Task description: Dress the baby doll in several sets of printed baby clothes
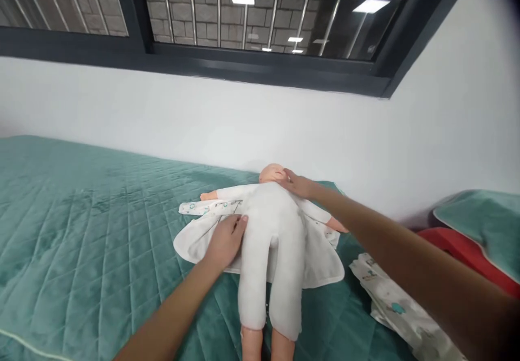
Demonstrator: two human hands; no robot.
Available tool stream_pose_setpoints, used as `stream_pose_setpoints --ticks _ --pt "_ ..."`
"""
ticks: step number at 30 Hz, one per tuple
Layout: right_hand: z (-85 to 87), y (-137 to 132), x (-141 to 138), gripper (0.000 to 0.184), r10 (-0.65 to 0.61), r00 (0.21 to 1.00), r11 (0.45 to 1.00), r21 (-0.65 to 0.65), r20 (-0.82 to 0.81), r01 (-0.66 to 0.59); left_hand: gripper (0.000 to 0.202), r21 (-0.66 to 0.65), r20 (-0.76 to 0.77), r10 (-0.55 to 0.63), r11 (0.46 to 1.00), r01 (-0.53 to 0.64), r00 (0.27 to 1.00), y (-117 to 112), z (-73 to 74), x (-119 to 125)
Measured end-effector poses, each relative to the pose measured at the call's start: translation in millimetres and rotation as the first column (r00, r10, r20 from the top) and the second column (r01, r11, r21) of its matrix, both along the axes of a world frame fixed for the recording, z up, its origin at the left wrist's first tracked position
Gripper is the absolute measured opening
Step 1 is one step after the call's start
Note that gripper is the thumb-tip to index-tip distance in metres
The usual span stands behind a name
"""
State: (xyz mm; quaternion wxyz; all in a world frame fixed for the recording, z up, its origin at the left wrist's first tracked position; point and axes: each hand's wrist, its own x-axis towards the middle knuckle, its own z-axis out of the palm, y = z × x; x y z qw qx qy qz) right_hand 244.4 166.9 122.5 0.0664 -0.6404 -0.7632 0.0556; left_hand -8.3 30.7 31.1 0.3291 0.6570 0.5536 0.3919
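A baby doll with a white cloth body lies on its back, head toward the wall and legs toward me. Beneath its torso a white baby shirt with a small print is spread open, its sleeves out to the sides. My left hand grips the doll's side near the hip, thumb on top; its other fingers are partly hidden. At the doll's neck and chin, my right hand has its fingers and thumb closed around the edge. Both doll arms stretch outward, and the feet are cut off by the frame's lower edge.
A green quilted cover lies under everything. Folded printed baby clothes sit at the right, near a red object and a green cushion-like cloth. Behind stand a white wall and a dark-framed window with bars.
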Motion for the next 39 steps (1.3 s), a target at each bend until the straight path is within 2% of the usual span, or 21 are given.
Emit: stream_pose_setpoints --ticks 2,4,6,8,10,12,14,16,18,22,25,27,29,32,36,39 --pt "15.1 11.8 1.0 0.073 0.011 0.993 1.0 -0.029 0.113 -0.007 0.033 0.226 -0.308 0.08 0.974 -0.009 0.948 18.1 -6.8 -18.1" --pt "26.2 15.9 -12.1 0.064 0.007 0.981 0.999 0.052 0.193 -0.018 0.028 0.277 -0.502 0.163 0.961 -0.021 0.849 34.5 -14.7 -31.2" --pt "24.9 9.8 -42.3 0.053 0.06 0.98 0.988 0.131 0.189 -0.086 0.026 0.268 -0.593 0.211 0.962 -0.056 0.777 46.0 -22.0 -37.1" --pt "9.1 -3.5 -84.2 0.043 0.229 0.958 0.956 0.148 0.173 -0.255 0.027 0.28 -0.616 0.244 0.957 -0.081 0.749 52.2 -27.5 -38.0" --pt "-15.3 -16.9 -127.1 0.039 0.4 0.891 0.901 0.085 0.216 -0.426 0.027 0.304 -0.616 0.263 0.949 -0.083 0.743 54.5 -31.1 -37.6" --pt "-38.2 -23.6 -160.6 0.038 0.45 0.866 0.883 0.039 0.218 -0.468 0.023 0.313 -0.613 0.269 0.946 -0.083 0.743 55.2 -33.6 -38.5" --pt "-52.1 -21.4 -178.6 0.038 0.442 0.872 0.891 0.009 0.209 -0.454 0.021 0.31 -0.6 0.274 0.946 -0.098 0.751 56.0 -35.2 -41.1" --pt "-55.7 -13.8 -180.7 0.036 0.429 0.883 0.9 -0.01 0.192 -0.435 0.022 0.307 -0.579 0.281 0.945 -0.114 0.765 56.6 -35.7 -43.7" --pt "-52.5 -6.9 -171.5 0.033 0.43 0.888 0.901 -0.018 0.165 -0.433 0.022 0.317 -0.574 0.298 0.94 -0.129 0.762 56.2 -34.7 -44.7" --pt "-42.8 -9.2 -144.8 0.032 0.421 0.902 0.904 0.033 0.094 -0.426 0.021 0.354 -0.596 0.406 0.907 -0.227 0.693 51.6 -30.2 -42.7" --pt "-40.1 -20.7 -133.7 0.033 0.412 0.91 0.905 0.095 0.042 -0.415 0.022 0.344 -0.515 0.471 0.879 -0.331 0.716 48.4 -28.2 -44.4" --pt "-39.5 -27.6 -131.0 0.032 0.436 0.9 0.894 0.117 -0.009 -0.432 0.024 0.289 -0.341 0.518 0.852 -0.437 0.784 47.9 -27.9 -48.8" --pt "-39.0 -32.1 -130.0 0.034 0.484 0.874 0.871 0.117 -0.048 -0.476 0.024 0.195 -0.1 0.551 0.827 -0.527 0.828 48.5 -27.5 -54.9" --pt "-39.0 -34.6 -129.8 0.042 0.526 0.85 0.848 0.093 -0.02 -0.522 0.022 0.105 0.139 0.558 0.813 -0.573 0.818 49.7 -25.8 -63.4" --pt "-41.8 -34.9 -134.1 0.048 0.463 0.877 0.877 0.081 0.127 -0.474 0.022 0.098 0.256 0.551 0.803 -0.588 0.794 46.5 -22.9 -65.4" --pt "-45.0 -35.5 -142.0 0.053 0.396 0.892 0.902 0.089 0.219 -0.423 0.021 0.147 0.241 0.503 0.827 -0.543 0.83 40.5 -21.2 -60.4"
